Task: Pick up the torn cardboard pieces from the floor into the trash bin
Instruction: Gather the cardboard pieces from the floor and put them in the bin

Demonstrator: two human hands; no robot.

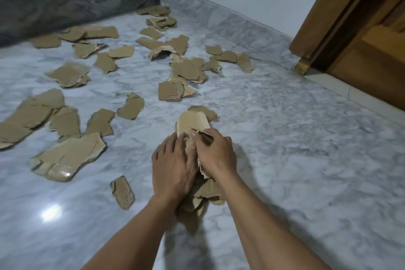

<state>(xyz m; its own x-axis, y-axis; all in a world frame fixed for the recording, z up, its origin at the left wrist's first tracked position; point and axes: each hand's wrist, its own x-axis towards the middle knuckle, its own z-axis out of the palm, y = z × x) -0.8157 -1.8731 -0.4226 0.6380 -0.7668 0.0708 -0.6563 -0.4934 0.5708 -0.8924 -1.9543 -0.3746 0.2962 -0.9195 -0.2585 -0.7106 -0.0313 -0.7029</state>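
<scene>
Both hands — left (173,166), right (215,155) — clamp a stack (192,125) of scraps, the rest strewn beyond it toward the wall (65,0); light, stiff, slippy sheets — pinch across flat faces, not frayed edges

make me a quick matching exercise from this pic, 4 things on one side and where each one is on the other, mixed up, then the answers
Things:
1. bundle of cardboard pieces
2. taped cardboard piece
3. wooden door frame
4. dark wall panel

Places:
A. upper right, beside the white wall
B. far left, behind the scattered pieces
C. gripped between the left hand and right hand
D. flat on the marble floor, left of the hands

Pairs: 1-C, 2-D, 3-A, 4-B
</scene>
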